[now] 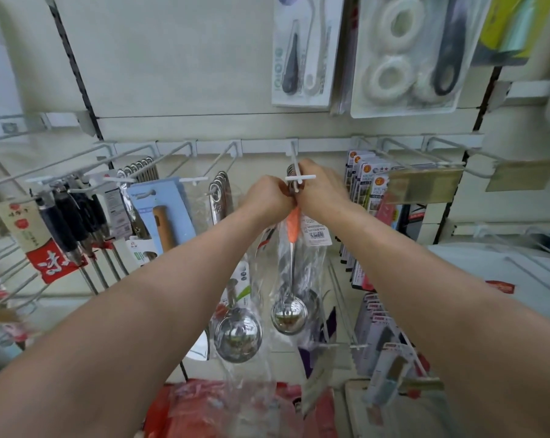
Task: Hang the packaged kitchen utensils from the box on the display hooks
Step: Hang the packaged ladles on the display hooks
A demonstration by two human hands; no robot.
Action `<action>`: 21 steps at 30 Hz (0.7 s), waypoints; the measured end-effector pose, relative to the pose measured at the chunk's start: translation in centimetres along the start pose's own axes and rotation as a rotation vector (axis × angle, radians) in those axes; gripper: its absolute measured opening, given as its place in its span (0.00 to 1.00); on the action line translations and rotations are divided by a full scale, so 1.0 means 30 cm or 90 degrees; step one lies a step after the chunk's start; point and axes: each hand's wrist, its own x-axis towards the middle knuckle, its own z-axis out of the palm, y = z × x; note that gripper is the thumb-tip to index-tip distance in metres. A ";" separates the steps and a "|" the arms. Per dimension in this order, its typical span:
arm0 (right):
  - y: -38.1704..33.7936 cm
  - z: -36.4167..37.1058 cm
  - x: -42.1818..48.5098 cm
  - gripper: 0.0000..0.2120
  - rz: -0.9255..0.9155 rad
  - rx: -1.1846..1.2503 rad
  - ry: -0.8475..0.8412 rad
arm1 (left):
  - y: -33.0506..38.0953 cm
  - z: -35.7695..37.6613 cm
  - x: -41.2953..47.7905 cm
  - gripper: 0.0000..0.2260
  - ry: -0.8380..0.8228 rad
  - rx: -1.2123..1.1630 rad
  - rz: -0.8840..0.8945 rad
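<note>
Both my left hand (pixel 269 197) and right hand (pixel 318 192) pinch the bagged ladle (pixel 289 311) top at the hook (pixel 300 178); the slippery film hangs bowl-heavy below, so I grip the stiff handle.

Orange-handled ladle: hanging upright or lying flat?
Upright: the ladle hangs handle up, bowl down, left hand and right hand gripping its top by the hook.

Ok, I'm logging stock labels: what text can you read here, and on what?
"KITCH...", cut off, on the boxed packs at right.
Blurred, unreadable: white script on the red tag.
Too small to read: the label on the ladle bag.
</note>
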 end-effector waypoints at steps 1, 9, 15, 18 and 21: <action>0.000 0.002 0.000 0.08 -0.001 -0.001 -0.003 | 0.001 0.001 -0.003 0.09 -0.010 0.010 0.002; -0.009 -0.023 -0.070 0.13 -0.016 -0.028 -0.019 | 0.006 0.016 -0.054 0.03 0.029 0.126 0.014; -0.021 -0.057 -0.147 0.06 -0.006 -0.109 -0.049 | -0.023 -0.003 -0.102 0.14 0.070 0.171 -0.015; -0.045 -0.059 -0.199 0.07 -0.042 -0.159 -0.068 | -0.040 -0.016 -0.149 0.04 0.089 0.212 -0.011; -0.081 -0.040 -0.248 0.08 -0.091 -0.232 -0.100 | -0.080 -0.037 -0.195 0.08 0.110 0.266 -0.011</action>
